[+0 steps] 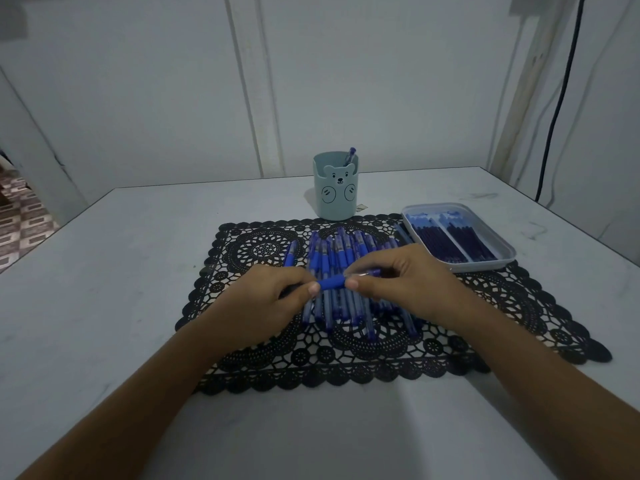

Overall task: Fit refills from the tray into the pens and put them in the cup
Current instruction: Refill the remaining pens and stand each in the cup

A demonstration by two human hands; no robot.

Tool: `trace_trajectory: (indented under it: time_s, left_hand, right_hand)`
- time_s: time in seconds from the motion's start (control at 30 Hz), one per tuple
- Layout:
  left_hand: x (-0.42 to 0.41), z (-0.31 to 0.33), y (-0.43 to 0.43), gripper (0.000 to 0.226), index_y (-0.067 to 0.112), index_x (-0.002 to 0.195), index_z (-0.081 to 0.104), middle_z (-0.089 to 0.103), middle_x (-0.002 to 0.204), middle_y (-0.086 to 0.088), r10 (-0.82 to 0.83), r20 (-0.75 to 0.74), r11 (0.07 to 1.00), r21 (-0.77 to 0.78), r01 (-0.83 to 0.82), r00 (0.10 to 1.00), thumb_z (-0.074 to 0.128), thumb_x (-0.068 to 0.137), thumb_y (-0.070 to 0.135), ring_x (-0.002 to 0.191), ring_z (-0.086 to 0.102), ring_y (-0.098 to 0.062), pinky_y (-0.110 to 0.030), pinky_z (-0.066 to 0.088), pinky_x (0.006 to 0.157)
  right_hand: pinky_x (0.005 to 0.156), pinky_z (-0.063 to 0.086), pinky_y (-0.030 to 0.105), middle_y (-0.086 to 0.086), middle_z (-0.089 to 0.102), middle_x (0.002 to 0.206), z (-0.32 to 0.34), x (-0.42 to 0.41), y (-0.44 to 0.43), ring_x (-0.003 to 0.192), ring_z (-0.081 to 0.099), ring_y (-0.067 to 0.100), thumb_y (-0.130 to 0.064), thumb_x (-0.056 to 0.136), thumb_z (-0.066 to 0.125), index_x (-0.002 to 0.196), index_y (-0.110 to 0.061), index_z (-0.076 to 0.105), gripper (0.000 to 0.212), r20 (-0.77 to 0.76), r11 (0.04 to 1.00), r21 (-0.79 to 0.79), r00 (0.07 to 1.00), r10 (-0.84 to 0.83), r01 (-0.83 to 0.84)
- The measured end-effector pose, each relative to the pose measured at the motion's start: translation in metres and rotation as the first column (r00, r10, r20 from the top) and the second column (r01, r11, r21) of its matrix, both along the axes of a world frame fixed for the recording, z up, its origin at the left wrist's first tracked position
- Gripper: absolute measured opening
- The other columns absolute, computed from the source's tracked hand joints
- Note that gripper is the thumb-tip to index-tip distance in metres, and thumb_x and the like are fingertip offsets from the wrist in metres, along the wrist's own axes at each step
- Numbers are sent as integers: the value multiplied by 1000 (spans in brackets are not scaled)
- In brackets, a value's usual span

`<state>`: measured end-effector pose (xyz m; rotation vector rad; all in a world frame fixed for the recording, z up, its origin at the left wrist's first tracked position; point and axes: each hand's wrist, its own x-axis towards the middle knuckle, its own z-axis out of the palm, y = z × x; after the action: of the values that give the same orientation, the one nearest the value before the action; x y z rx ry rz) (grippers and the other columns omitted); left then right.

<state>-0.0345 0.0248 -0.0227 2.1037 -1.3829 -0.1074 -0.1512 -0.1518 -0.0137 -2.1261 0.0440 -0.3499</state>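
Both hands hold one blue pen (331,282) level above a pile of blue pens (341,271) on the black lace mat (519,306). My left hand (277,299) grips its left end, and my right hand (398,278) pinches its clear right part. A pale blue bear cup (335,192) stands behind the mat with one pen (349,155) in it. The grey tray (485,265) of dark refills (453,242) lies at the right.
A single pen (290,254) lies apart, left of the pile. The white table's (121,271) far edge meets a white wall. A black cable (561,98) hangs at the far right. Patterned floor shows past the table's left edge.
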Motion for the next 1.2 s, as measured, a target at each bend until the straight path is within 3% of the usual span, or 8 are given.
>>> trace_trajectory:
  time_s: [0.23,0.43,0.53,0.67,0.77,0.87,1.03,1.2]
  left_hand:
    - [1,10,3,28,17,78,67,54,51,10,-57,-300,992,87,87,952,45,93,26,44,40,-2,-15,35,48]
    - [-2,1,-8,31,23,111,60,55,92,17,3,143,998,-69,7,990,43,89,36,85,50,2,-11,41,74]
    - [-3,-4,-10,38,22,109,61,52,88,17,-27,296,997,-60,47,955,40,85,44,82,45,1,-13,36,76]
    - [-2,0,-18,27,20,98,65,61,82,7,78,604,995,-98,-23,793,45,86,34,73,53,-13,-28,37,67]
    - [7,30,-30,19,17,106,62,62,91,5,231,419,964,-222,-148,878,54,90,24,82,58,-12,-23,41,73]
    - [31,72,-55,18,18,105,60,59,89,10,361,111,865,-411,-287,926,59,87,22,81,56,-4,-16,42,75]
    - [83,119,-113,12,14,95,57,64,89,0,399,-189,706,-562,-432,897,61,85,17,80,58,-10,-17,44,69]
    - [104,101,-154,16,10,98,60,67,97,-6,427,-199,768,-436,-470,882,62,84,17,84,59,-17,-24,42,75]
  right_hand:
    - [43,33,10,-10,60,54,-6,2,3,41,41,2,-28,79,68,82,-35,68,8,15,998,-40,999,47,-47]
    - [50,37,22,-6,52,54,-7,10,1,50,43,7,-34,80,65,74,-24,67,12,16,999,-21,999,-47,48]
    - [53,39,25,0,52,56,-8,11,2,52,44,11,-45,77,60,73,-16,65,29,48,997,-51,997,-62,65]
    - [64,44,33,10,57,69,-13,13,-5,62,50,17,-58,85,35,81,-5,62,60,140,987,-113,985,-99,115]
    - [89,40,23,2,61,106,-24,19,-20,100,52,9,-57,92,27,112,-17,61,57,160,913,-325,966,-204,247]
    - [105,21,20,-1,39,141,-32,22,-25,129,32,10,-45,96,32,140,-18,36,52,-15,837,-523,980,-198,161]
    - [109,14,21,-4,23,151,-32,22,-22,137,20,11,-44,97,29,146,-20,20,55,-102,790,-606,976,-194,93]
    - [110,13,21,-6,21,151,-34,22,-23,137,18,10,-45,97,30,146,-22,19,55,-95,776,-623,975,-199,98]
